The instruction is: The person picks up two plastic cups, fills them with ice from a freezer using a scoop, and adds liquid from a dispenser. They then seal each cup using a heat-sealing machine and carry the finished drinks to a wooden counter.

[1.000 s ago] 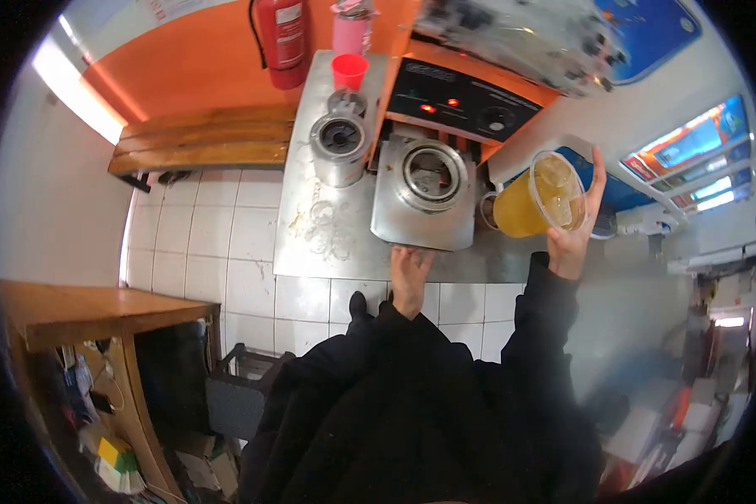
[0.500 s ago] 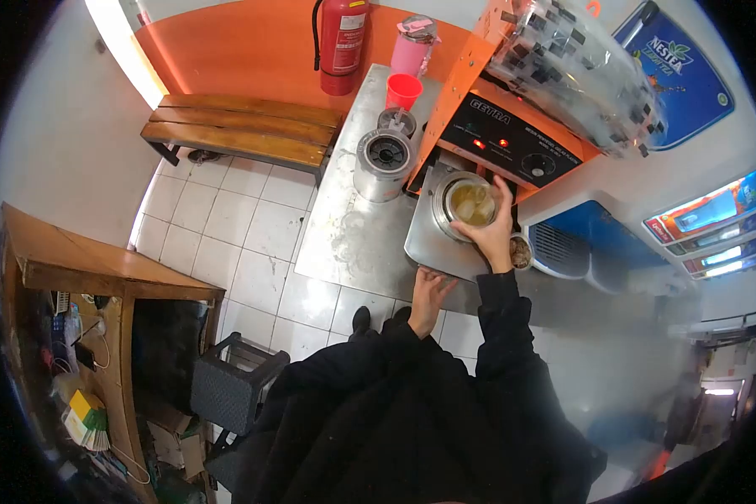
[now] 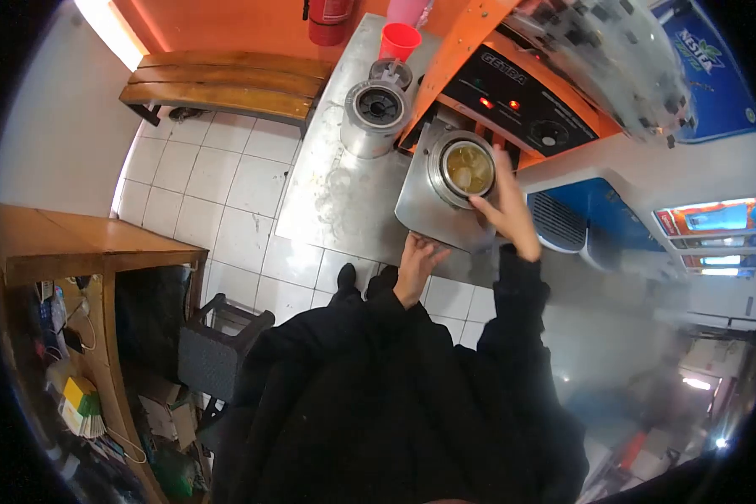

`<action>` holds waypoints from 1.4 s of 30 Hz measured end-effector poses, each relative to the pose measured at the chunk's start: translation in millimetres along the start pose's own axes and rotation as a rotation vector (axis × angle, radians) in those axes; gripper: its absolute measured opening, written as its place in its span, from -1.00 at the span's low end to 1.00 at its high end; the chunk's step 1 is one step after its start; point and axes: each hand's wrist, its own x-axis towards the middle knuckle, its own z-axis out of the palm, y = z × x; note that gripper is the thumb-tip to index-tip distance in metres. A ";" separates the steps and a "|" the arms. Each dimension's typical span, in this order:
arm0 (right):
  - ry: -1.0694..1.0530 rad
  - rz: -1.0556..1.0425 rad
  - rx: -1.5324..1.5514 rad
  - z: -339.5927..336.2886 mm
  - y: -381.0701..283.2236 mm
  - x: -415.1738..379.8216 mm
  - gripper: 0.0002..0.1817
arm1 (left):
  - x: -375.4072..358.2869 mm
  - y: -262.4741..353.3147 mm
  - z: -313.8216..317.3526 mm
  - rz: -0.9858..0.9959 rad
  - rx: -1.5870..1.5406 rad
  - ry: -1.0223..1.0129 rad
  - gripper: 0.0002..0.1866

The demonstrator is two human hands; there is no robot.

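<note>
An orange sealing machine (image 3: 496,88) with a black GETRA panel stands on the steel table, its metal tray pulled out toward me. In the tray's round holder sits a cup (image 3: 468,170) with a yellowish drink and what looks like ice. My right hand (image 3: 511,210) is at the cup's right side, thumb and fingers apart, slightly blurred. My left hand (image 3: 416,265) rests at the front edge of the tray (image 3: 445,220), fingers spread and partly curled.
On the steel table (image 3: 315,197) stand a metal canister (image 3: 371,126) and a red cup (image 3: 400,42). A wooden bench (image 3: 227,82) is at the upper left, a dark stool (image 3: 214,353) at lower left. Blue-and-white trays (image 3: 559,220) lie right of the machine.
My right hand has let go of the cup, which now sits lower in the holder. My left hand stays at the tray's edge. The whole view has shifted.
</note>
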 end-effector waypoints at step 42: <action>0.219 -0.424 -0.978 -207.4 -107.2 127.7 0.10 | 0.6 -10.7 5.5 0.119 0.068 0.066 -0.75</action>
